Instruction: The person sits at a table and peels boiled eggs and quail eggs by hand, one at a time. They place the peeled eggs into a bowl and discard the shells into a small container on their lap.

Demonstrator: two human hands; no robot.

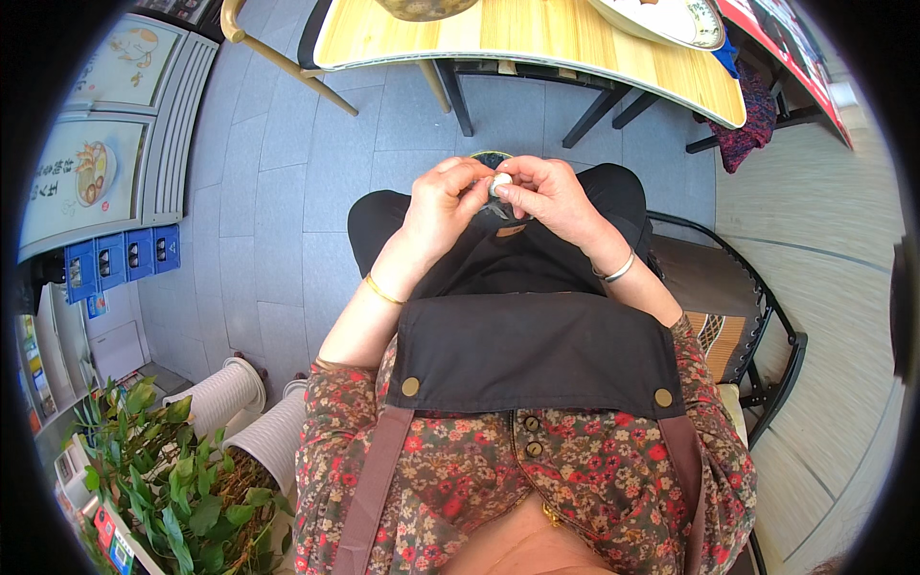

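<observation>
A small whitish egg-like thing point(500, 184) is held up between my two hands, above my lap. My right hand point(552, 195) grips it with thumb and fingers. At its left side, my left hand point(447, 195) pinches it between thumb and forefinger. The fingertips hide part of its surface. Just beyond and below my hands, the yellow-green rim of a dark container point(491, 154) shows between my knees. Its contents are mostly hidden. A black apron point(532, 345) covers my front and lap.
Ahead stands a wood-topped table point(532, 36) bearing a speckled round thing point(428, 7) and a patterned dish point(690, 29). A folding chair point(708, 287) is at my right. Potted plants point(194, 489) stand at lower left, blue crates point(122, 259) and a freezer point(93, 172) farther left.
</observation>
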